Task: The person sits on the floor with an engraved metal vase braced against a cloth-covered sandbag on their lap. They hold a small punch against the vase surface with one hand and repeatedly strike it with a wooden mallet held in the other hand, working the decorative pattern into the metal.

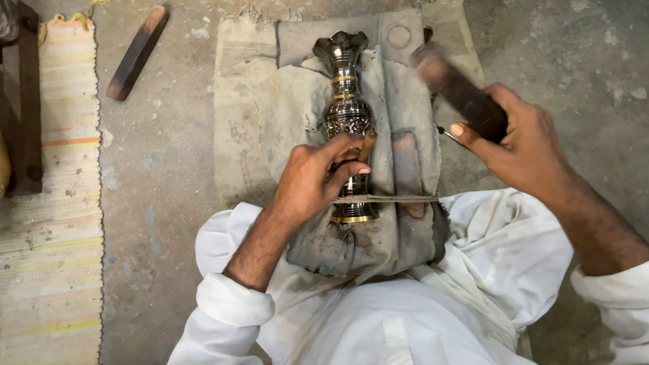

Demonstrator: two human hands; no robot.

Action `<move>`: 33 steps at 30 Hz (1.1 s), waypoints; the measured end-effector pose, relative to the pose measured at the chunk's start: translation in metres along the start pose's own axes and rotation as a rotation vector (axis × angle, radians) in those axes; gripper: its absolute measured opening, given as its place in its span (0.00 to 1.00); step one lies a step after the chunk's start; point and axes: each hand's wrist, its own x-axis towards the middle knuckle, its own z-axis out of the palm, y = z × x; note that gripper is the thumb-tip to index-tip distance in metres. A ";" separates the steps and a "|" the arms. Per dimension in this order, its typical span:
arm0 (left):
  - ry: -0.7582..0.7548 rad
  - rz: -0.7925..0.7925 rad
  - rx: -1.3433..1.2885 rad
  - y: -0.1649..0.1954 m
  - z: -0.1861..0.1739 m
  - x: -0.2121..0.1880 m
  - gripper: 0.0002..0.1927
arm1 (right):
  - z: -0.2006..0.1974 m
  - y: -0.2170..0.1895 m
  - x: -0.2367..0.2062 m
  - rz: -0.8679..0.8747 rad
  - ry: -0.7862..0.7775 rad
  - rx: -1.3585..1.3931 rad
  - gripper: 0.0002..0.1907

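Grey cloth (267,115) spread on concrete floor (586,26), mid-frame. Metal vase (346,110) lies lengthwise on it, centre frame; looks stiff, fairly heavy, polished so likely slippery, best held at the narrow waist. Left hand (316,179) grasps a small chisel (366,148) against vase. Right hand (513,139) clenched on blurred wooden mallet (458,92), centre-right.

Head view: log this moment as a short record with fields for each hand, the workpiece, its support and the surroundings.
left hand: left hand presses a small tool against the vase
right hand: right hand grips a dark wooden mallet, blurred
workpiece: engraved metal vase, lying flat
support: grey cloth pad over the lap
surroundings: concrete floor, striped mat, wooden stick
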 end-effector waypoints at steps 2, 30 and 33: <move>0.010 -0.003 -0.003 0.000 -0.001 -0.001 0.20 | 0.010 0.009 -0.006 0.061 0.040 0.213 0.15; 0.124 -0.208 -0.381 -0.015 0.002 -0.013 0.19 | -0.014 0.179 -0.211 1.014 0.335 0.715 0.15; 0.050 -0.067 -0.212 -0.007 0.001 -0.007 0.20 | 0.006 0.152 -0.170 0.800 0.015 0.574 0.21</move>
